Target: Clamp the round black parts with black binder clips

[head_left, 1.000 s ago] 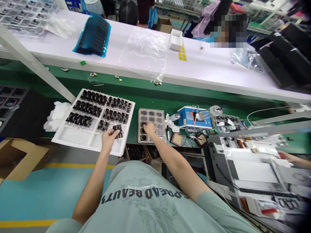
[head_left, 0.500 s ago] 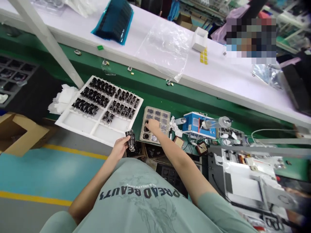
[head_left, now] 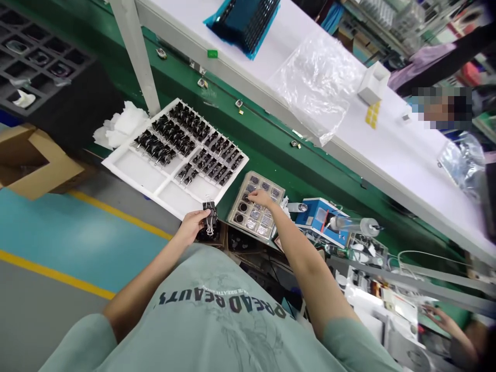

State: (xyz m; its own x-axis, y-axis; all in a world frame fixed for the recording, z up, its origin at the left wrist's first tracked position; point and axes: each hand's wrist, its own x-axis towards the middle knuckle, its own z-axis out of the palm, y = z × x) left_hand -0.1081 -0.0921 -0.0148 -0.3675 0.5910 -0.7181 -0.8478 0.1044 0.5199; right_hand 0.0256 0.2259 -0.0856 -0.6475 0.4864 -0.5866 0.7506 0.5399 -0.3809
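Note:
My left hand (head_left: 192, 225) grips a black clipped part (head_left: 210, 217) with silvery wire clip handles at its top and bottom. Fingers of my right hand (head_left: 260, 198) are pressed together over a compartment at the left side of a clear plastic tray (head_left: 252, 233); what they pinch, if anything, is too small to tell. Round black pieces (head_left: 243, 207) lie in compartments just below those fingertips. Left of the tray, a white divided tray (head_left: 173, 176) holds rows of black clipped parts (head_left: 222, 164).
Crumpled white material (head_left: 126, 126) lies by a metal post. A blue device (head_left: 321, 219) stands right of the clear tray. A cardboard box (head_left: 46, 168) and dark foam tray (head_left: 73, 67) are at left. Another person's hand (head_left: 442, 318) shows at lower right.
The view has turned, tilting the bench and trays. My right hand remains at the clear tray's left side, and my left hand still holds the clipped part.

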